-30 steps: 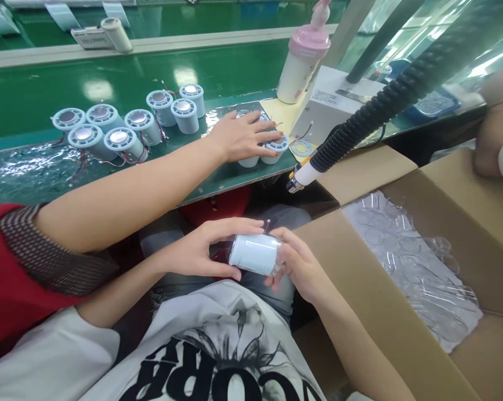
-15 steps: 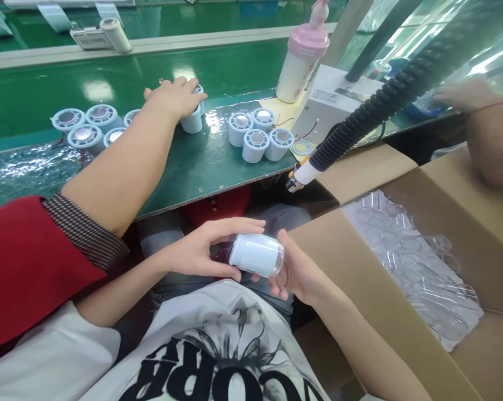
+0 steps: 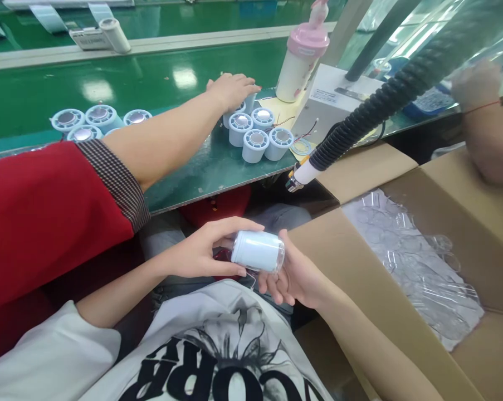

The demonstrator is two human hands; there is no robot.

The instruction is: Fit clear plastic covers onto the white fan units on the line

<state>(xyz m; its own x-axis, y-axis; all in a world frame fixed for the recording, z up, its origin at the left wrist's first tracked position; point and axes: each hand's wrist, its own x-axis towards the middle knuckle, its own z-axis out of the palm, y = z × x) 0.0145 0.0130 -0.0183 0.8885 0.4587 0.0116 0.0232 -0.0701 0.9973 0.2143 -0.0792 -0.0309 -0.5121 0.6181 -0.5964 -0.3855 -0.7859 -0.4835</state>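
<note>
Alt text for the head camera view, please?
A left hand grips a pale blue cylinder, the right hand at its clear end. Beyond, a red-sleeved co-worker's hand is at similar cylinders on a green bench; an open cardboard box at right holds clear pieces.

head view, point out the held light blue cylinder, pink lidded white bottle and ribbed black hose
Held light blue cylinder (image 3: 256,250), head view, side wall
Pink lidded white bottle (image 3: 292,76), head view, white body
Ribbed black hose (image 3: 360,123), head view, lower stretch

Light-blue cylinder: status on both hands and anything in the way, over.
Left hand gripping light-blue cylinder; right hand at its clear end. Cylinder lying sideways. Nothing visibly blocking; co-worker's hand apart, over the bench.
</note>
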